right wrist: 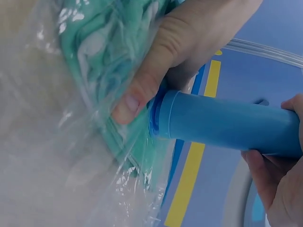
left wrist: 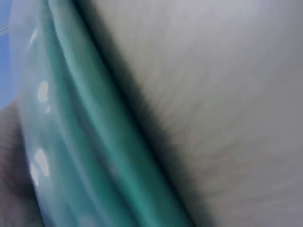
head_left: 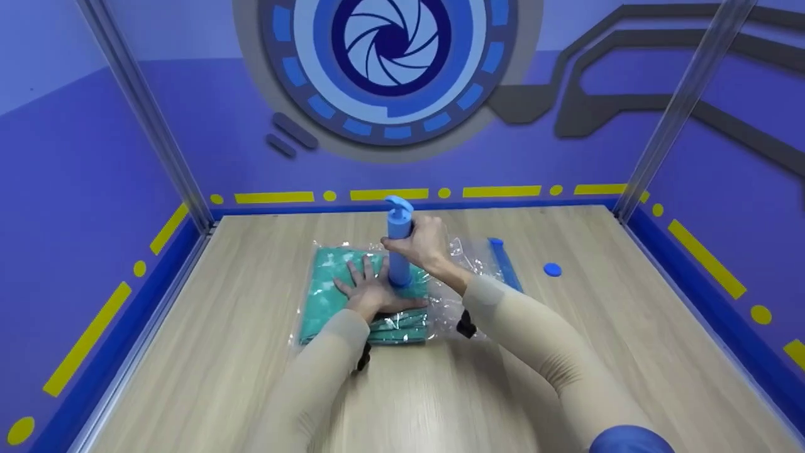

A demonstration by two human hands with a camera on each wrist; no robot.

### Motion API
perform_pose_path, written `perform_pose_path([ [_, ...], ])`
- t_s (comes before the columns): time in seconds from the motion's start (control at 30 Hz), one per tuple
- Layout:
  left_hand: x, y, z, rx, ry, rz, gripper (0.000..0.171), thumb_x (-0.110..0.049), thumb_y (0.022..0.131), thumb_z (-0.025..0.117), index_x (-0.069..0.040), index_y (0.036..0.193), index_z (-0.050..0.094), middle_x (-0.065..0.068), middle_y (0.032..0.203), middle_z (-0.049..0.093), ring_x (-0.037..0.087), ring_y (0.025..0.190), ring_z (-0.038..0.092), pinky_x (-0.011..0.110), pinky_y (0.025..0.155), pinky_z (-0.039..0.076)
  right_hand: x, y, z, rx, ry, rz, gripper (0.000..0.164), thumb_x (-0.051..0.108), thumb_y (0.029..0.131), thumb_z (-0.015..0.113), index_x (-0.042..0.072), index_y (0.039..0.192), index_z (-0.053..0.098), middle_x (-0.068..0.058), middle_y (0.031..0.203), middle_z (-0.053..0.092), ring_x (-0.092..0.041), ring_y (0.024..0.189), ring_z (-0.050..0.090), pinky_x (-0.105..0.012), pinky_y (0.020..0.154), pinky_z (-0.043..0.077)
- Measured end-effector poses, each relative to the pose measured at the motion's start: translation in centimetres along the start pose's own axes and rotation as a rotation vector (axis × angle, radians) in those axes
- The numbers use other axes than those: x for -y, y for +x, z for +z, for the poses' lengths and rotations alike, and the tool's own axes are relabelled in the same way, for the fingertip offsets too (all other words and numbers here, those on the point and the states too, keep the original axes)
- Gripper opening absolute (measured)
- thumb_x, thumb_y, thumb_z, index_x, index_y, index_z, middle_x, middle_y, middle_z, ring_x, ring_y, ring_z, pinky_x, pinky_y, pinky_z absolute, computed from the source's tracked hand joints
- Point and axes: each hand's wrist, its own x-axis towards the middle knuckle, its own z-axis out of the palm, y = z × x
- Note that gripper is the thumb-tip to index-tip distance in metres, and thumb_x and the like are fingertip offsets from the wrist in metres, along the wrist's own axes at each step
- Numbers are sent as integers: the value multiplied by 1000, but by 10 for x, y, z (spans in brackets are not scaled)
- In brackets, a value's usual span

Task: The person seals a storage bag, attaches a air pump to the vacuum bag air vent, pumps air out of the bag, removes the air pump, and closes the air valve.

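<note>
A clear plastic vacuum bag lies on the table with folded green cloth inside its left part. On top of it stands a blue hand pump, upright, its handle at the top. My right hand grips the upper part of the pump's barrel, below the handle. Fingers spread, my left hand presses flat on the bag beside the pump's base. The right wrist view shows the pump meeting the bag, with the left thumb next to it. The left wrist view is blurred, mostly green cloth under plastic.
A blue round cap lies on the wooden table to the right of the bag. The bag's blue zip strip runs along its right edge. Blue and purple panels wall in the table at the back and sides.
</note>
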Motion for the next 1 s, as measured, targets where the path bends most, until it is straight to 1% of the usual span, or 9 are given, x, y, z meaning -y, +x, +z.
perform_pose_path([
  [0.1,4,-1,1,-11,-51,-2,146,-95,74,79,-27,183,11,25,190,-4,58,174,-13,88,132,-6,0,0,2,41,2,-3,49,35,80,101,2,111,84,-16,106,88,-33,94,87,-46,83,71],
  [0.17,5,4,0,-69,-141,17,141,-90,76,82,-24,182,18,26,189,8,58,175,-6,86,134,-5,0,0,2,55,-4,-11,50,37,79,101,3,111,84,-16,105,88,-33,94,87,-47,82,71],
  [0.27,5,20,-3,-245,-355,109,118,-74,81,89,-13,171,43,25,176,44,50,169,32,76,138,19,1,3,0,67,-10,-35,52,38,79,102,2,111,83,-16,104,87,-34,93,86,-48,82,70],
  [0.3,9,35,3,-320,-442,167,109,-72,81,90,-13,163,52,21,166,57,45,162,46,69,137,30,2,4,-1,74,-17,-42,52,39,79,101,3,111,83,-16,104,87,-34,93,85,-49,82,70],
  [0.43,9,72,15,-502,-708,312,65,-47,82,95,-12,132,72,13,130,81,32,124,77,50,110,61,3,7,-8,144,-32,-52,55,46,82,99,4,114,81,-15,107,87,-33,97,84,-49,85,69],
  [0.6,-5,93,30,-611,-800,411,38,-32,86,88,-13,118,79,8,112,87,22,102,81,41,93,65,8,13,-33,279,-93,3,62,48,82,100,3,119,79,-16,113,86,-33,103,82,-49,90,67],
  [0.73,-23,74,23,-650,-802,458,33,-28,89,81,-8,116,77,13,107,86,24,95,79,47,89,65,15,22,-63,372,-121,19,61,45,80,100,5,122,79,-13,115,86,-32,107,81,-47,93,66],
  [0.83,-34,55,11,-611,-808,405,33,-25,91,78,-5,118,75,16,110,84,28,96,76,54,96,64,22,30,-84,390,-95,-22,59,44,82,98,9,125,80,-10,116,86,-29,106,81,-45,93,66],
  [1.0,-39,46,6,-527,-839,316,31,-18,97,74,-5,125,71,16,114,80,28,102,71,55,105,60,42,42,-106,362,-126,-114,55,48,88,93,12,127,81,-7,105,84,-22,92,76,-36,81,62],
])
